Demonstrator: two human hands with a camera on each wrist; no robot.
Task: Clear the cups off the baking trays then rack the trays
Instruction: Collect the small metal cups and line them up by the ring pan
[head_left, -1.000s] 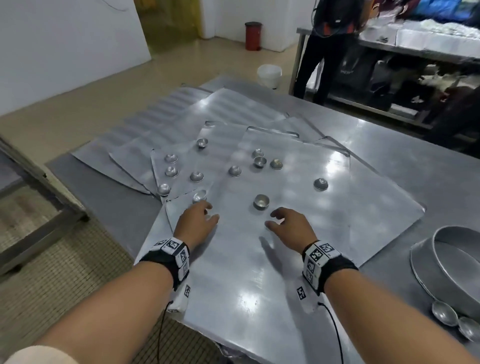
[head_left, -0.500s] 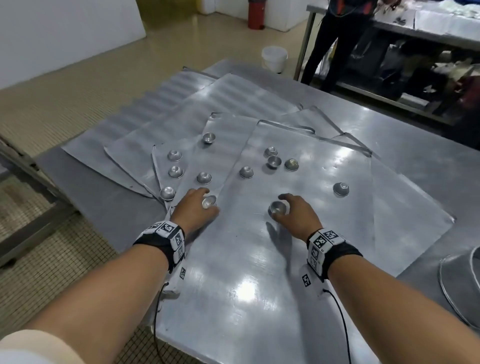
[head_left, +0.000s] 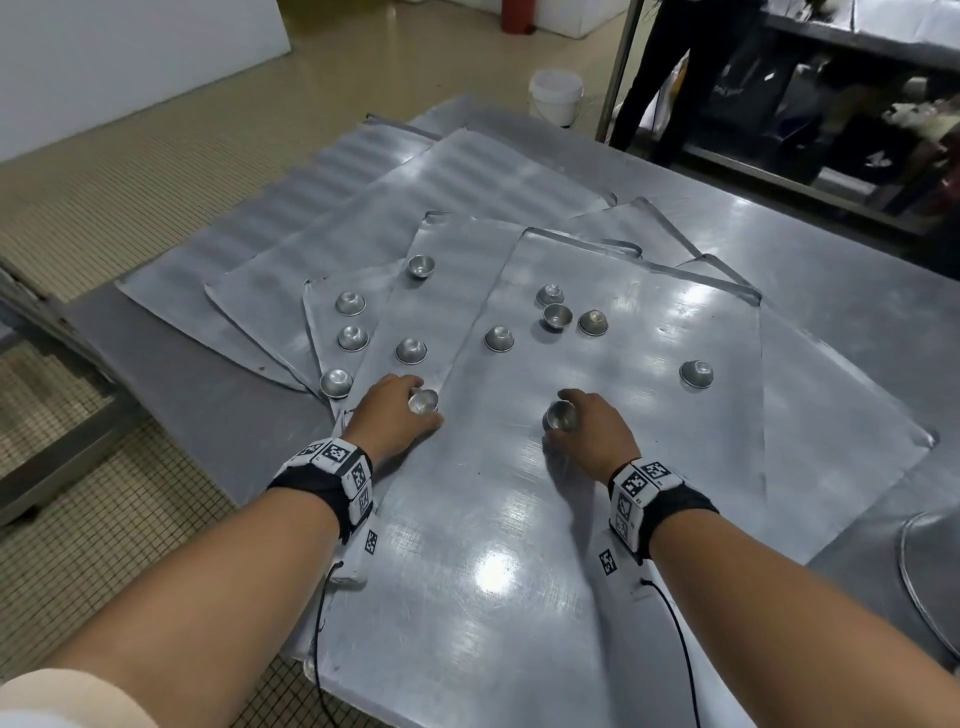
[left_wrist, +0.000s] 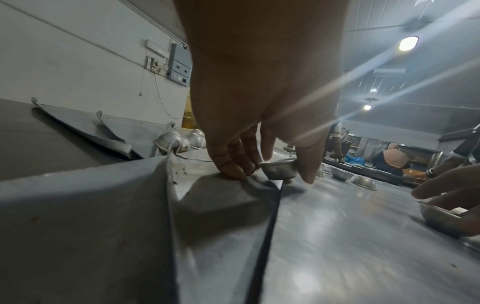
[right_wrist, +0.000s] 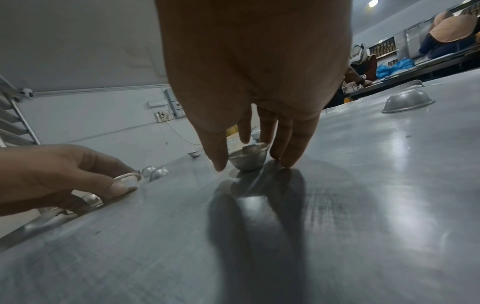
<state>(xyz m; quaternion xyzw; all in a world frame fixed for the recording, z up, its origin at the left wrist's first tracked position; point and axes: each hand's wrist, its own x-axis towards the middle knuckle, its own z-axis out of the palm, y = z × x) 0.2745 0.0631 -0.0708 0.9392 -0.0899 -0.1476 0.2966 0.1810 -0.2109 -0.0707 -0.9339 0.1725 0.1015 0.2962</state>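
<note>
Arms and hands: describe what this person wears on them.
Both forearms are bare. Each wrist carries a black band set with white blocks printed with black square markers. A thin black cable trails from each band. A pale sleeve edge shows on the left arm. No gloves.

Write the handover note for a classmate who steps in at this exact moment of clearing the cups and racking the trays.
Left hand: pinching an upright cup at the top tray's left edge.
Right hand: fingers round another upright cup on that tray.
Neither cup looks lifted yet.
Loose cups: five more on the top tray, five on the overlapping trays to the left; most inverted.
Done: no tray cleared, none racked.
Left: collect every cup, then rack the trays.
</note>
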